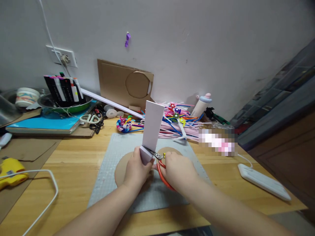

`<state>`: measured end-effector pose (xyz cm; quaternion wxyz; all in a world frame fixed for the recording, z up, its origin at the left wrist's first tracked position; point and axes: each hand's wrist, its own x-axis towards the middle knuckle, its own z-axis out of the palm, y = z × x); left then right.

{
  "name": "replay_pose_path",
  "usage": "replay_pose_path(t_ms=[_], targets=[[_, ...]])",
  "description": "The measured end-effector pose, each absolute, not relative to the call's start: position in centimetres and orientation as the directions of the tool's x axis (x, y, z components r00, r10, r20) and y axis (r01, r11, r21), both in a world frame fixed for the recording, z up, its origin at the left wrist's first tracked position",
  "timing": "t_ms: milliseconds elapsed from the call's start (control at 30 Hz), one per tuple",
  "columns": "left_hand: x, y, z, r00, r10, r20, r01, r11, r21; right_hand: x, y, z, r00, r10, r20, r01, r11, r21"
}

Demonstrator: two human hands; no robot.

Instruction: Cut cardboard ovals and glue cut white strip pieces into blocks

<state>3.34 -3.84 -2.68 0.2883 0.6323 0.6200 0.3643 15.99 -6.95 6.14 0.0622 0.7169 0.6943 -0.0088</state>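
One white strip (153, 126) sticks up over the gray mat (105, 177), its low end pinched in the left hand (137, 168). The right hand (180, 167) holds red scissors (158, 156) across it. Keep the strip still and snip straight.

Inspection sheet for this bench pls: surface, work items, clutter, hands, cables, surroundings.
Surface: wooden table; grey mat on it, bearing cardboard discs partly hidden by the hands.
Work items: white strip, standing upright; blades of the red-handled cutter at its lower part. Cut depth: cannot tell.
Clutter: pipe cleaners behind the mat; marker pens and white-handled scissors back left; yellow tool at left edge.
Hands: left hand holds the strip low; right hand grips the cutter.
Cables: white cable loose on the left; another down the wall.
Surroundings: grey wall with socket plate; cardboard sheet leaning there.
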Motion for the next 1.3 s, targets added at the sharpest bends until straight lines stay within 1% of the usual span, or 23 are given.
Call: replay_pose_path(t_ms=[567,667,767,967,1133,1233,1300], targets=[[3.3,-3.9,-2.3,-0.021,0.993,0.119,0.559,-0.087,0.824,17.5,-6.4,6.4,-0.094,0.993,-0.072,0.992,0.099,0.081],[3.4,-3.9,-2.3,-0.019,0.993,0.118,0.562,-0.087,0.823,17.6,-6.2,6.5,-0.088,0.992,-0.093,0.99,0.097,0.1],[3.4,-3.9,-2.2,-0.019,0.993,0.116,0.565,-0.085,0.821,17.5,-6.0,6.7,-0.093,0.992,-0.083,0.988,0.102,0.116],[3.4,-3.9,-2.1,-0.012,0.993,0.119,0.567,-0.091,0.819,17.1,-5.5,7.2,-0.1,0.989,-0.11,0.991,0.109,0.078],[3.4,-3.9,-2.1,-0.007,0.992,0.126,0.557,-0.101,0.825,17.2,-5.4,7.0,-0.111,0.988,-0.104,0.989,0.121,0.089],[3.4,-3.9,-2.2,-0.012,0.992,0.126,0.552,-0.099,0.828,17.8,-5.6,6.7,-0.118,0.989,-0.086,0.991,0.123,0.057],[3.3,-3.9,-2.3,-0.019,0.992,0.124,0.549,-0.093,0.831,18.7,-5.7,6.5,-0.104,0.992,-0.077,0.994,0.102,-0.033]])
